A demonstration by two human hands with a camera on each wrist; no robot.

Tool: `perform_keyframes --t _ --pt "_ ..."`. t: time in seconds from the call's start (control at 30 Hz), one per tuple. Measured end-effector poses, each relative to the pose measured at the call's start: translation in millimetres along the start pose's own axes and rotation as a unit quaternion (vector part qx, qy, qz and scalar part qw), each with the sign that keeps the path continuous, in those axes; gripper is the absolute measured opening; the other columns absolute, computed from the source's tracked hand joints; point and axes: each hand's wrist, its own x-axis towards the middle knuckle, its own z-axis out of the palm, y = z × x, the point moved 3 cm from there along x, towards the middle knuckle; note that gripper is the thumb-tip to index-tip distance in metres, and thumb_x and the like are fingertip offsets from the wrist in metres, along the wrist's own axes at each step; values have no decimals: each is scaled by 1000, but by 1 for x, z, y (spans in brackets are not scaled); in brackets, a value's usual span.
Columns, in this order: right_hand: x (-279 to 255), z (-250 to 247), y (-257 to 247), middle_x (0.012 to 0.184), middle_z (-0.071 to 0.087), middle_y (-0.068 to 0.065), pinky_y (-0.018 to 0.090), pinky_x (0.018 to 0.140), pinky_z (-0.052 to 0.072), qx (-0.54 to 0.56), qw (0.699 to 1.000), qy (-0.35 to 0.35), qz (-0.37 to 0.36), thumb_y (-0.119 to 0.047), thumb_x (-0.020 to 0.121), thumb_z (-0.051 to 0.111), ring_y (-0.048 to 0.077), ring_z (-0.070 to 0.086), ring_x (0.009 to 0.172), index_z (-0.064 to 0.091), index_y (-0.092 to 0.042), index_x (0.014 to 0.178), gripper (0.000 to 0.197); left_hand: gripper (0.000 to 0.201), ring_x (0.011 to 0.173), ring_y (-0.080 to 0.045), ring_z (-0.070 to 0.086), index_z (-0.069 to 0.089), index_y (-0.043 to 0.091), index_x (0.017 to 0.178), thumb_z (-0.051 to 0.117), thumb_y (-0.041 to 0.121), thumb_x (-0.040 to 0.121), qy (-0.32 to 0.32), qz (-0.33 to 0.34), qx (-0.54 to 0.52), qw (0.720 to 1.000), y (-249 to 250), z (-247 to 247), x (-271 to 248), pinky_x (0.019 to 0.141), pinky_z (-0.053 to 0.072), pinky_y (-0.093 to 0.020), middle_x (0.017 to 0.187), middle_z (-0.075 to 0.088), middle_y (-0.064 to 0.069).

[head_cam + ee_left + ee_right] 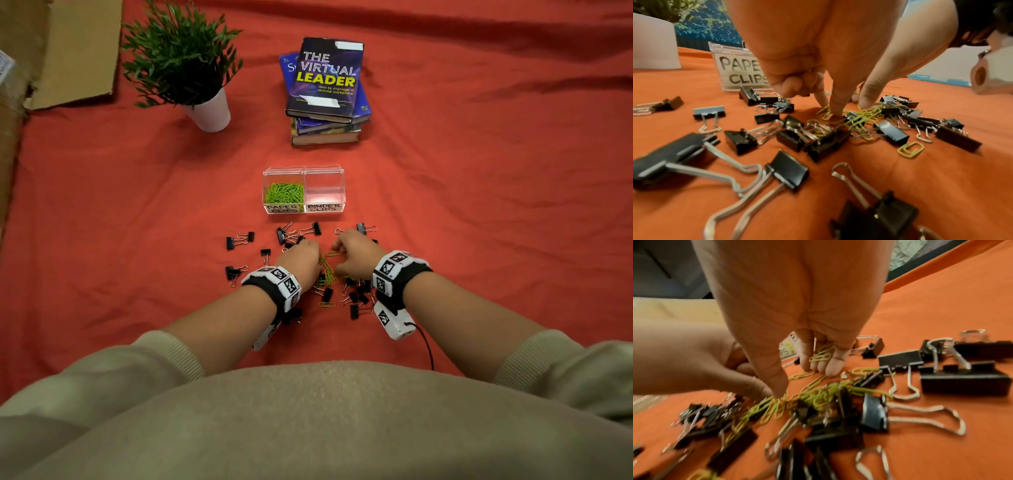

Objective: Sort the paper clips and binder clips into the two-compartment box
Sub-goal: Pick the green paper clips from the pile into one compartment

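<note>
The clear two-compartment box (303,205) stands beyond my hands. Its left half, labelled PAPER CLIPS (742,71), holds green paper clips (285,193); the right half, labelled BINDER CLIPS (323,206), looks empty. A tangle of loose green paper clips (327,272) lies between my hands among black binder clips (358,296). My left hand (310,255) has its fingers curled, and its thumb and forefinger (835,107) pinch at paper clips (826,113) on the cloth. My right hand (803,378) holds several green paper clips (820,355) under its curled fingers, thumb tip down on the pile (774,404).
Binder clips (239,240) are scattered over the red cloth (137,222) on both sides of my hands and near the box. A potted plant (191,68) and a stack of books (325,92) stand farther back. Cardboard (68,51) lies at the far left.
</note>
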Motion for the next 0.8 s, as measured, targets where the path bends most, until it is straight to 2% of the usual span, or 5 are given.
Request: perform_keyframes --t 0.13,0.4,0.57,0.67,0.8 --pt "-4 18 -5 114 48 12 36 93 43 -56 998 -15 -39 -22 69 77 25 48 105 53 -5 111 51 32 108 -37 56 51 1 114 56 24 92 -14 4 19 1000 0 3 -1 89 47 -44 120 52 -18" --pt "-10 25 -7 116 53 14 31 91 39 -55 998 -7 -20 -12 81 63 28 52 108 56 -6 114 34 30 110 -39 53 47 -3 118 44 12 93 -11 -7 40 999 2 4 -4 86 43 -45 122 47 -20" --pt "-14 27 -10 116 54 13 32 89 41 -30 999 18 5 -10 80 64 28 53 106 56 -7 111 32 22 94 -38 55 47 -2 110 43 12 93 19 -1 -69 997 -8 -2 -6 79 43 -42 115 44 -20" --pt "-15 27 -14 116 57 12 33 86 44 -11 999 25 22 -6 82 60 28 55 105 56 -7 109 28 11 90 -33 55 49 4 97 43 12 92 43 -5 -148 988 -13 -8 -7 79 44 -38 103 53 -16" --pt "-12 27 -14 104 63 9 29 72 46 26 998 23 49 -4 82 57 27 61 92 59 -13 101 22 6 72 -24 52 46 13 86 46 11 92 44 -40 -245 968 -17 -11 -8 62 40 -31 77 57 -8"
